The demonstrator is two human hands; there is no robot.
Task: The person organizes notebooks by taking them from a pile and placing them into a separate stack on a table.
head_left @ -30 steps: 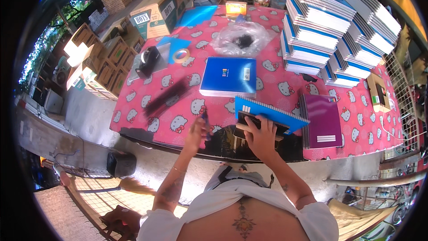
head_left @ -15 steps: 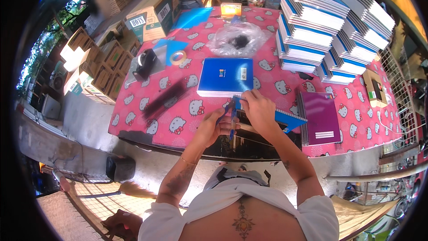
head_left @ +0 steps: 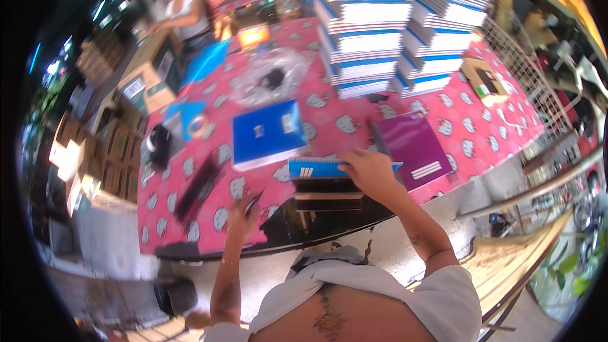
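the table (head_left: 342, 221) takes up most of the scene, its black front edge showing below a pink patterned cloth (head_left: 335, 139). at its far side rise tall piles of notebooks (head_left: 364, 16), spines and white pages outward. a co-worker (head_left: 190, 16) in a white top stands beyond the far left corner, next to a cardboard box (head_left: 152, 79). clear plastic wrap (head_left: 253, 85) lies crumpled near the middle, around something dark. to the right a purple notebook (head_left: 415, 149) lies flat; left of it, well apart, sits a short stack of dark-blue notebooks (head_left: 266, 133). between them and nearer the front edge, a light-blue spiral notebook (head_left: 310, 170) stands tilted with its coil upward, just behind a low black-and-brown block (head_left: 329, 201). the right hand (head_left: 370, 174) has its fingers closed over the coil edge of that notebook, one across the cover. the left hand (head_left: 240, 216), well apart over the cloth, has its fingers clenched around a small dark tool (head_left: 254, 202), too blurred to identify. a black tape dispenser (head_left: 159, 145) and a smaller roll of tape (head_left: 199, 126) rest farther left.
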